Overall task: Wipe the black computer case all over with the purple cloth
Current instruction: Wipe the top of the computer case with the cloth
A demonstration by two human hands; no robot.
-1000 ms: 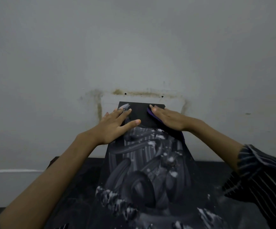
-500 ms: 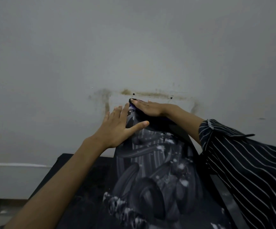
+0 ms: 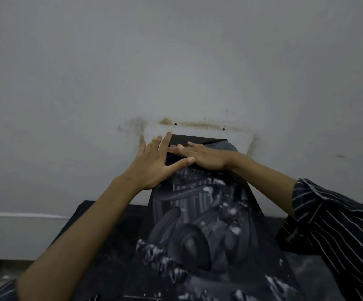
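- The right hand (image 3: 202, 156), fingers flat and straight, presses the purple cloth (image 3: 171, 157) onto the top end of the black computer case (image 3: 200, 216), which sits on the dark tabletop (image 3: 122, 240).
- The left hand (image 3: 154, 165), fingers spread wide, steadies its upper-left edge.
- Wiping appears under way, with the lower panels probably left to do.
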